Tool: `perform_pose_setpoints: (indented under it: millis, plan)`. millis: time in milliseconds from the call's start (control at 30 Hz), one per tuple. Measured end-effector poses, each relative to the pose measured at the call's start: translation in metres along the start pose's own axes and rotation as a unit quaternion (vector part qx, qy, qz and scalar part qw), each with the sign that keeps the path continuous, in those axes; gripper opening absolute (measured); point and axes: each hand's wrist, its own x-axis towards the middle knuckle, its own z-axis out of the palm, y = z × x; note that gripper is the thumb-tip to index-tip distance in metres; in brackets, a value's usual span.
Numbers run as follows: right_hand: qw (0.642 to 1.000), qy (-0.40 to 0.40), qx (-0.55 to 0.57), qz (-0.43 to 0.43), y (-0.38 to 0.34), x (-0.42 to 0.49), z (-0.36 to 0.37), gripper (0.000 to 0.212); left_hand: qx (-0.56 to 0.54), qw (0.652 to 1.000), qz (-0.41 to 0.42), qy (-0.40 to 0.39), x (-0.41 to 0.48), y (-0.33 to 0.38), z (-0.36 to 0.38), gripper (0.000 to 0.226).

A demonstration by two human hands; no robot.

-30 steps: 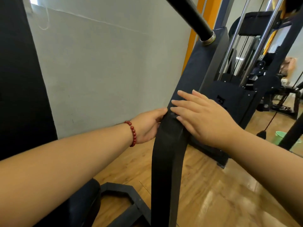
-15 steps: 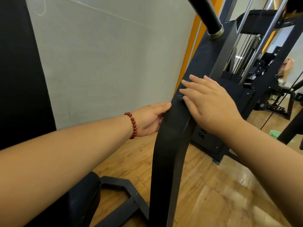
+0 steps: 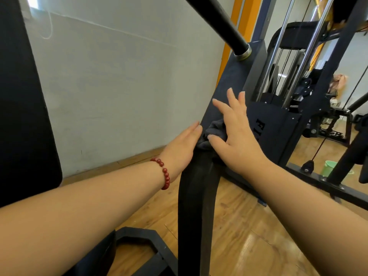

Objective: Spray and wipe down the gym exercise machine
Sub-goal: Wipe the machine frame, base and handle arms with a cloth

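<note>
A curved black frame bar (image 3: 196,206) of the gym machine rises from the floor in front of me to a dark blue upright (image 3: 235,82). A dark grey cloth (image 3: 216,127) lies bunched on the top of the bar. My right hand (image 3: 237,136) is over the cloth with its thumb on it and its fingers spread and raised. My left hand (image 3: 183,144), with a red bead bracelet at the wrist, lies flat against the bar's left side next to the cloth. No spray bottle is in view.
A black round handle (image 3: 217,20) slants down into the upright. Chrome guide rods (image 3: 278,52) and cables stand to the right. A black pad (image 3: 22,116) fills the left edge, with a grey wall behind. A green bucket (image 3: 328,168) sits on the wooden floor beyond the base frame (image 3: 139,240).
My right hand has gone from lying flat on the bar to raised, spread fingers, and the bunched cloth under it now shows. Both hands sit a little higher on the bar.
</note>
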Motion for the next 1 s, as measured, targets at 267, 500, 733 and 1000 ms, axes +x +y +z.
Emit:
perform_pose_setpoints:
  millis: [267, 500, 733, 1000]
  plan:
    - [0.976, 0.09, 0.193, 0.053, 0.006, -0.01, 0.014, 0.049, 0.214, 0.954, 0.206, -0.026, -0.012, 0.015, 0.019, 0.036]
    - [0.99, 0.041, 0.136, 0.024, 0.031, 0.022, -0.026, 0.049, 0.286, 0.947, 0.14, 0.033, -0.011, 0.025, 0.038, 0.063]
    - [0.997, -0.005, 0.07, -0.027, 0.042, 0.017, -0.037, 0.048, 0.297, 0.919, 0.21, 0.154, -0.013, 0.028, 0.051, 0.051]
    - [0.993, -0.037, 0.108, -0.034, 0.049, 0.016, -0.043, 0.048, 0.396, 0.893, 0.163, 0.14, -0.027, 0.039, 0.074, 0.054]
